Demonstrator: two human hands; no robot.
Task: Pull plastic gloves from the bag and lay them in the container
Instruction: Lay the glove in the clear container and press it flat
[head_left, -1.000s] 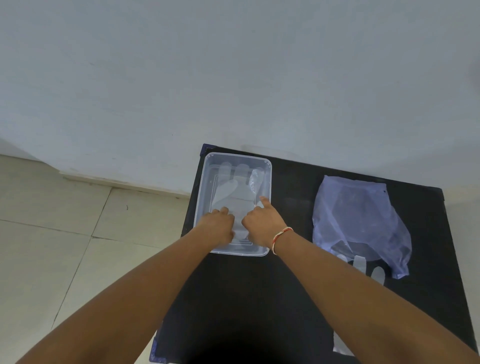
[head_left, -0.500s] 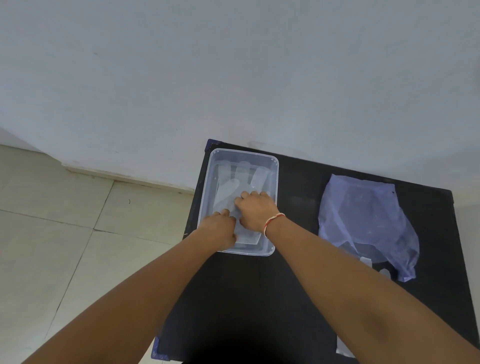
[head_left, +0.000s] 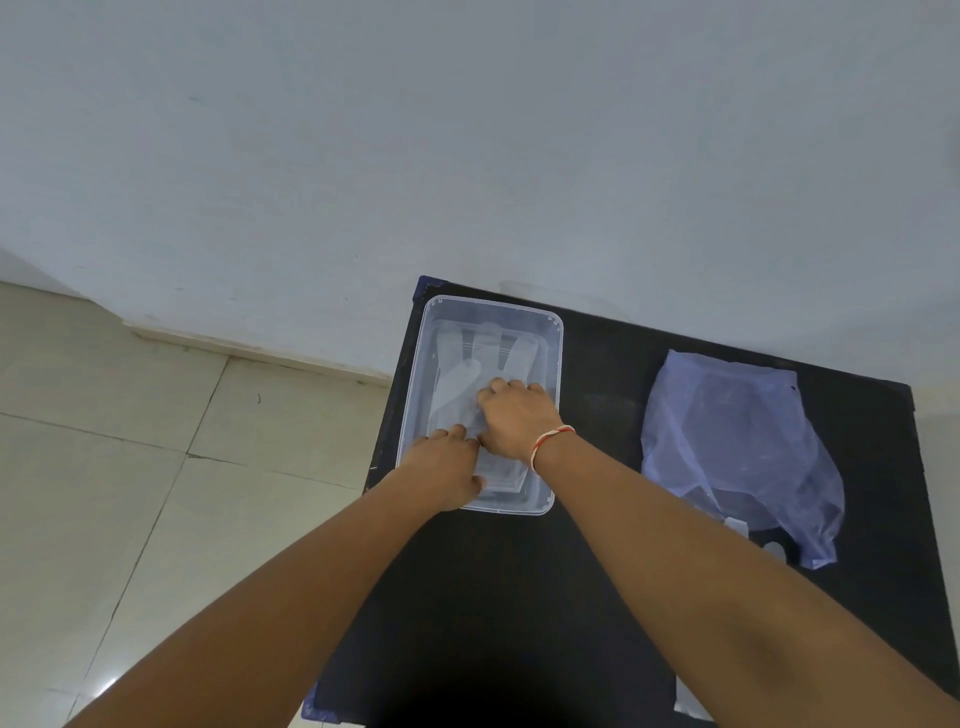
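Sliding farther in, right hand (head_left: 519, 418).

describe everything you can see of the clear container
The clear container is a rectangular tub of see-through plastic with rounded corners and a raised rim, no lid on it. It sits flat at the black table's far left corner. A plastic glove lies spread inside, and the left hand and right hand press into it.

Table (head_left: 613, 597) was black; container (head_left: 415, 395) clear; gloves (head_left: 457, 374) translucent white; bag (head_left: 737, 441) pale lilac; wrist thread (head_left: 551, 440) red-white; floor (head_left: 104, 493) cream.
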